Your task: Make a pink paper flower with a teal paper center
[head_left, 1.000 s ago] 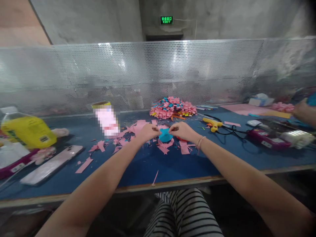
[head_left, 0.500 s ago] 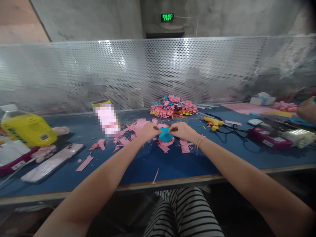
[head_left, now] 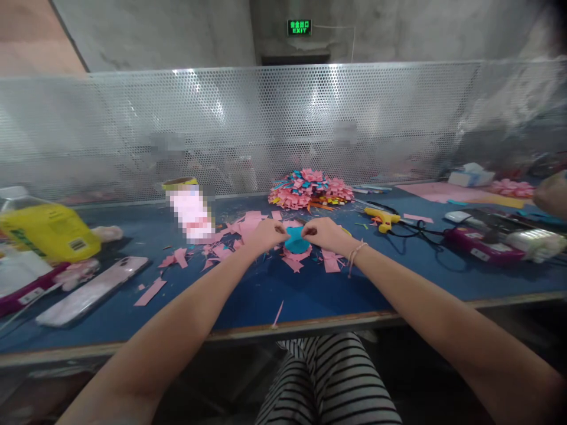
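A round blue paper piece is pinched between my two hands above the blue table. My left hand grips its left edge with fingertips closed. Its right edge is between the thumb and fingers of my right hand. Pink paper scraps lie beneath and around the blue piece. Beyond my hands sits a heap of pink, blue and orange paper tassels.
A yellow glue gun with a black cord and a purple device lie to the right. Leftward are a phone and a yellow bottle. Perforated metal stands behind. Another person's hand shows at the right edge.
Both hands keep hold of the blue paper, which has tilted slightly and looks a little flatter. The whole view has shifted slightly.
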Available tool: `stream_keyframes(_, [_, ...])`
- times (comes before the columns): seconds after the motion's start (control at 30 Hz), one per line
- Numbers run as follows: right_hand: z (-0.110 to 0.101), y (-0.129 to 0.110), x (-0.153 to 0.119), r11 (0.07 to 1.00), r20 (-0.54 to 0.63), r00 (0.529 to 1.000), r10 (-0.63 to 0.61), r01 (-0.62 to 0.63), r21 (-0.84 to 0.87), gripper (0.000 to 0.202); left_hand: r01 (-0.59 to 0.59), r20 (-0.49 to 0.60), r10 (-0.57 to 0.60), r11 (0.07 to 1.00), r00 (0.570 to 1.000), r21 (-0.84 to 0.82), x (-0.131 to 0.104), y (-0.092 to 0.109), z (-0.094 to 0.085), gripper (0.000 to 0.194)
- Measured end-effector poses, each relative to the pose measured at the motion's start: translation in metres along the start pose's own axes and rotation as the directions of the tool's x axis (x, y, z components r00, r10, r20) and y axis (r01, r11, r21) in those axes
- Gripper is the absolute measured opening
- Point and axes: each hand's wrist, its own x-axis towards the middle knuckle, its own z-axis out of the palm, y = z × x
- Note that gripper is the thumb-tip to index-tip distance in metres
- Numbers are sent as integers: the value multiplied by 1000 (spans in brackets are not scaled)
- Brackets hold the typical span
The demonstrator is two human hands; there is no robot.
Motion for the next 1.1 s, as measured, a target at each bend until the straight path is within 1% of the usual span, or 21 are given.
stream_keyframes(0.07, [0,0,0,1000,5,1000,-3,3,-2,16,4,17,-4,1000,1000,15,-1,1,0,11])
stream_keyframes(0.33, [2,1,-1,999,29,1000,10,-9,-33,18,-2,16,1,998,1000,57,-4,8,0,8])
stream_keyframes(0.43, [2,1,-1,999,43,999,14,-11,-52,18,-25,23,23,997,999,76,-3,6,0,7])
stream_keyframes(0.6, [2,0,-1,999,40,999,2,0,-54,17,-58,81,51,994,995,93,-2,2,0,6])
stream_keyframes(0.7, [2,-1,-1,999,40,999,5,-3,-54,16,-65,103,53,991,993,115,-1,-2,-1,9])
stream_keyframes(0.77, [1,-1,-1,998,32,999,-1,3,-56,17,-63,68,53,987,996,150,0,-5,-1,8])
stream_keyframes(0.83, [-4,-1,-1,998,5,1000,-26,26,-60,22,-111,24,108,980,994,167,1,-6,-1,5])
stream_keyframes(0.87, [-7,0,-2,997,-7,999,-49,48,-66,25,-164,18,164,973,986,163,0,-5,-2,11])
stream_keyframes(0.9, [-11,1,-3,994,-5,997,-83,83,-73,29,-237,33,234,960,972,149,-1,-4,-3,18])
stream_keyframes(0.93, [-15,2,-4,988,20,991,-131,132,-80,31,-323,78,316,938,946,127,-3,-1,-5,25])
stream_keyframes(1.0, [-22,3,-8,967,127,963,-236,246,-72,35,-485,216,460,871,861,75,-8,6,-8,34])
stream_keyframes(1.03, [-25,4,-10,956,187,944,-271,286,-61,36,-540,291,502,839,814,61,-10,9,-9,36])
stream_keyframes(1.07, [-26,4,-12,951,241,928,-283,304,-54,37,-567,342,516,821,785,62,-13,12,-10,37])
stream_keyframes(1.1, [-27,4,-14,953,280,921,-271,298,-55,38,-580,374,517,812,770,70,-15,14,-11,38])
